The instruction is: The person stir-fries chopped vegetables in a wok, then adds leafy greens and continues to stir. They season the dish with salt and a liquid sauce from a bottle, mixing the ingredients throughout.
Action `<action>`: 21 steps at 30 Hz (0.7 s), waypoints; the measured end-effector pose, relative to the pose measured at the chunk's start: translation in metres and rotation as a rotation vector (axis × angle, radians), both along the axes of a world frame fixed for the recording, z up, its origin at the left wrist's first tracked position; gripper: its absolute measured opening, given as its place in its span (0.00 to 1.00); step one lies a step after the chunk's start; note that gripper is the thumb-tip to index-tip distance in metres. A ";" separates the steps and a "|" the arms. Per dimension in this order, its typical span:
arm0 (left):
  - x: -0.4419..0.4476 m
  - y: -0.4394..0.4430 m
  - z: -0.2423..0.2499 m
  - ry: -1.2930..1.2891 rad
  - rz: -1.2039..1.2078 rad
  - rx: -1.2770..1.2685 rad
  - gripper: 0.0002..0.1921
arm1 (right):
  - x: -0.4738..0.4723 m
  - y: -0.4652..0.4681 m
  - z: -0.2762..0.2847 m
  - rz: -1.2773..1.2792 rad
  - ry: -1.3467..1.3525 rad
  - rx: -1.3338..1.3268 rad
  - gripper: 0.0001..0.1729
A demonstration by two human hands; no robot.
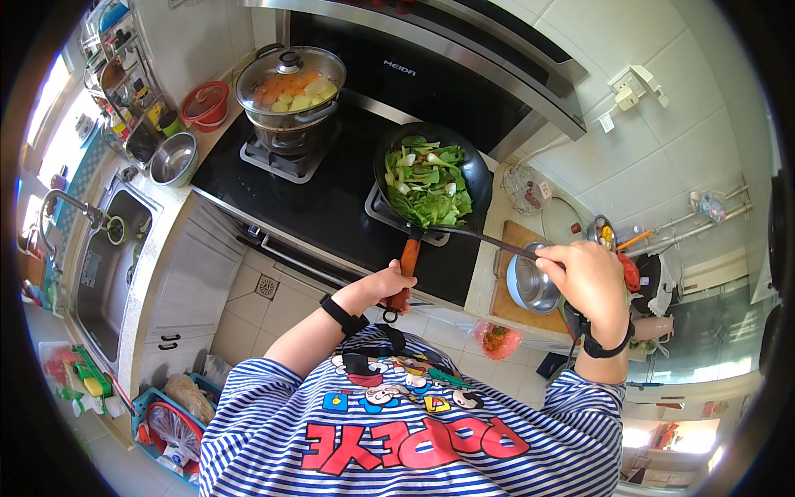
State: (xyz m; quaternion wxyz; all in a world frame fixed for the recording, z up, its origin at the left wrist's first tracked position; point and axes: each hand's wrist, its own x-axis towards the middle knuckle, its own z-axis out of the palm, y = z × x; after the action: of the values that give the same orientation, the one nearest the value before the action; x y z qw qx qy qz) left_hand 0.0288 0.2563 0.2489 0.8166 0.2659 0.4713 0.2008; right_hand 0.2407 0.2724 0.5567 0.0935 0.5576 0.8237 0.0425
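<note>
My left hand is closed around the wooden handle of a black wok on the right burner. Leafy greens with pale stems fill the wok. In my right hand is the long dark handle of a cooking utensil; it reaches left to the wok's near edge, and its working end is hidden at the greens. Below my right hand's fingers, a steel bowl sits on a wooden cutting board.
A lidded steamer pot with orange and yellow food stands on the left burner. Left of the cooktop are a red lidded container, a metal bowl and a sink. A range hood overhangs the back. A wire basket stands right of the wok.
</note>
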 end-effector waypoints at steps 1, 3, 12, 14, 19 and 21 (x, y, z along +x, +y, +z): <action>0.000 0.000 -0.001 -0.003 -0.001 -0.001 0.26 | -0.001 0.003 0.001 0.017 0.021 -0.007 0.10; 0.001 0.001 -0.002 -0.002 -0.010 -0.001 0.26 | -0.001 0.014 0.002 0.029 0.016 -0.056 0.10; 0.000 0.002 0.002 -0.010 -0.020 0.003 0.25 | -0.008 0.035 -0.102 0.095 0.090 0.012 0.10; 0.002 0.001 0.003 0.005 -0.012 0.000 0.22 | 0.001 0.012 -0.133 0.070 0.103 0.149 0.12; 0.002 0.000 0.006 0.020 -0.023 0.007 0.21 | 0.027 -0.019 -0.179 0.000 0.185 0.266 0.15; 0.002 0.000 0.006 0.023 -0.024 0.005 0.22 | 0.034 -0.025 -0.186 -0.016 0.220 0.282 0.15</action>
State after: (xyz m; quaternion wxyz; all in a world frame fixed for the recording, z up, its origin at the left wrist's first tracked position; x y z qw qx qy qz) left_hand 0.0308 0.2563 0.2547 0.8127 0.2757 0.4772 0.1891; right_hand 0.2750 0.2479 0.3706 -0.0761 0.5728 0.8105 0.0955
